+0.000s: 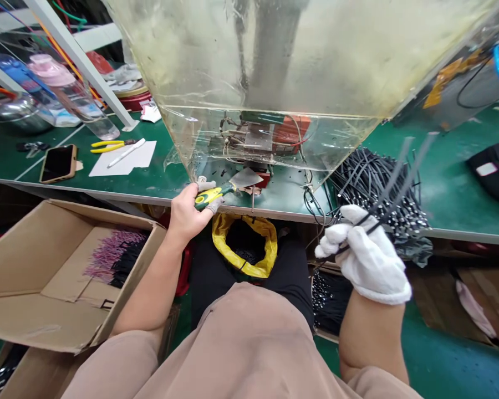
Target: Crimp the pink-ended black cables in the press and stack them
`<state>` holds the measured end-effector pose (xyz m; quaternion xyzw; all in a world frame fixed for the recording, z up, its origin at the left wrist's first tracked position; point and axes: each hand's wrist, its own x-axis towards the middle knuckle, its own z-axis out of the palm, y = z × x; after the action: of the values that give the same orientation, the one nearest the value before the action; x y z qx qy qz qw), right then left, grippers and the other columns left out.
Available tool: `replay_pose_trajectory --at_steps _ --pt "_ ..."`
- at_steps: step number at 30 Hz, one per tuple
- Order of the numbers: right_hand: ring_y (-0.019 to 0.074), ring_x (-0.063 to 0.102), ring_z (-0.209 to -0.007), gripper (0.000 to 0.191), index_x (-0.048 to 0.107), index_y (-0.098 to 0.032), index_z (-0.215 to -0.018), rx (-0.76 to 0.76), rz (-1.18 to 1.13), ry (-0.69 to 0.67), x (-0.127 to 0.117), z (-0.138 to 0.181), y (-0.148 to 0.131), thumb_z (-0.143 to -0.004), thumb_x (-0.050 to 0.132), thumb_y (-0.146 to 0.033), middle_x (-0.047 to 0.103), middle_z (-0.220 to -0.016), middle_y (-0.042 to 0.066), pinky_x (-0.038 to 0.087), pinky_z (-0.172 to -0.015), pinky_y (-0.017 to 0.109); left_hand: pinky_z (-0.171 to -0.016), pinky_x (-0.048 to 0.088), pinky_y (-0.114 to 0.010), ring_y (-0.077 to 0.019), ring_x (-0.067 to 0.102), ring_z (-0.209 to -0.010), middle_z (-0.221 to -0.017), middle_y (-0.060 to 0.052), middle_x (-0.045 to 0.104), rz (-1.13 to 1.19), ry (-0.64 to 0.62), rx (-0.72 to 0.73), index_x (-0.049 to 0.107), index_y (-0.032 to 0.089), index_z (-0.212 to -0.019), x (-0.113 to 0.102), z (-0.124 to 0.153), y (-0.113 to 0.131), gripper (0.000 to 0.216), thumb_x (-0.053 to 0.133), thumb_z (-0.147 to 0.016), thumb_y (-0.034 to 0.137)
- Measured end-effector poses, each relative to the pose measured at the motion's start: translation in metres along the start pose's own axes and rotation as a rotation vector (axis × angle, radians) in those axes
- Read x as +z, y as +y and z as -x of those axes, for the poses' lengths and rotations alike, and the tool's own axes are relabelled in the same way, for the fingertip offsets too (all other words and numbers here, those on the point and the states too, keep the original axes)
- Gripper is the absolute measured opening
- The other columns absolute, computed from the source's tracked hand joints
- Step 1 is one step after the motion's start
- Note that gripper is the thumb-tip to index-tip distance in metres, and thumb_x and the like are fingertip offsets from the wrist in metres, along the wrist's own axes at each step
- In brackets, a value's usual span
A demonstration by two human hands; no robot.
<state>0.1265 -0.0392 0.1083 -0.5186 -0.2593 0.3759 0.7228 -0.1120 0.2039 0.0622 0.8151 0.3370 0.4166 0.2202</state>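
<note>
My left hand point(191, 208), with white covers on some fingertips, grips the green and yellow handle of a scraper point(208, 197). Its wide metal blade reaches right, over the bench edge by a small red block and an upright thin rod point(253, 199). A white glove covers my right hand point(363, 249), whose fingers are closed on black cables point(385, 205); their upper ends stick up and are blurred. Behind that hand, a heap of black cables with shiny ends point(378, 194) lies on the green bench.
A clouded clear plastic shield point(274, 66) hangs over the machine point(260, 138). A yellow-rimmed bag point(220, 249) is between my legs. At left stands an open cardboard box point(20, 266) with pink and black wires. Pliers point(108, 146), a phone point(58, 164) and a bottle point(81, 105) are on the bench.
</note>
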Motion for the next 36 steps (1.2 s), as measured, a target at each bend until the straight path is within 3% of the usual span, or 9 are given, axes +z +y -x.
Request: replay_pose_trajectory --at_steps 5,14,20,24,28,33,36 --pt "0.0132 0.06 -0.059 0.034 0.057 -0.028 -0.102 0.048 -0.115 -0.088 0.001 0.0 0.005 -0.08 0.08 -0.037 0.067 -0.073 -0.003 0.056 -0.055 0.031 -0.095 0.052 -0.039 -0.0281 0.069 -0.102 -0.107 -0.012 0.074 -0.117 0.191 -0.092 0.063 0.016 -0.102 0.036 -0.023 -0.004 0.032 0.07 -0.077 0.035" --pt "0.0149 0.064 -0.062 0.023 0.066 -0.026 -0.104 0.013 -0.143 -0.011 -0.026 0.006 0.018 -0.085 0.076 -0.034 0.07 -0.074 0.0 0.057 -0.056 0.033 -0.099 0.046 -0.045 -0.0335 0.065 -0.104 -0.099 -0.014 0.07 -0.131 0.245 -0.246 0.059 0.019 -0.09 0.114 -0.091 -0.019 0.022 0.07 -0.071 0.02" --pt "0.0181 0.07 -0.072 0.027 0.068 -0.025 -0.112 0.041 -0.131 0.003 -0.034 0.014 0.02 -0.086 0.075 -0.033 0.075 -0.084 0.004 0.061 -0.065 0.037 -0.09 0.051 -0.037 -0.0271 0.068 -0.091 -0.082 -0.005 0.069 0.035 0.249 -0.301 0.062 0.018 -0.083 0.136 -0.126 -0.023 0.025 0.066 -0.061 0.005" --pt "0.0182 0.07 -0.07 0.024 0.066 -0.027 -0.115 -0.02 -0.116 -0.024 -0.033 0.019 0.022 -0.091 0.069 -0.031 0.075 -0.084 0.004 0.061 -0.063 0.038 -0.085 0.054 -0.033 -0.0227 0.069 -0.087 -0.085 -0.004 0.073 0.317 0.161 -0.248 0.068 0.015 -0.083 0.129 -0.11 -0.02 0.025 0.075 -0.059 0.012" --pt "0.0175 0.068 -0.068 0.022 0.066 -0.028 -0.117 -0.084 -0.092 -0.103 -0.026 0.018 0.018 -0.094 0.065 -0.028 0.075 -0.083 0.004 0.06 -0.062 0.038 -0.084 0.057 -0.034 -0.0225 0.071 -0.09 -0.099 -0.007 0.076 0.606 0.031 -0.289 0.072 0.015 -0.092 0.091 -0.058 -0.018 0.042 0.086 -0.056 0.031" --pt "0.0175 0.068 -0.071 0.024 0.067 -0.03 -0.12 -0.127 -0.049 -0.289 -0.001 0.009 0.009 -0.097 0.061 -0.024 0.075 -0.086 0.004 0.06 -0.064 0.038 -0.089 0.059 -0.037 -0.0248 0.072 -0.095 -0.097 -0.005 0.077 0.479 0.101 -0.267 0.074 0.017 -0.095 0.025 0.005 -0.021 0.043 0.09 -0.058 0.033" --pt "0.0174 0.068 -0.071 0.025 0.068 -0.029 -0.12 -0.134 -0.032 -0.368 0.018 0.003 0.011 -0.097 0.06 -0.023 0.074 -0.086 0.004 0.06 -0.064 0.037 -0.086 0.06 -0.036 -0.0232 0.073 -0.089 -0.095 -0.004 0.077 0.4 0.179 -0.3 0.074 0.018 -0.098 0.012 0.021 -0.033 0.044 0.09 -0.06 0.033"
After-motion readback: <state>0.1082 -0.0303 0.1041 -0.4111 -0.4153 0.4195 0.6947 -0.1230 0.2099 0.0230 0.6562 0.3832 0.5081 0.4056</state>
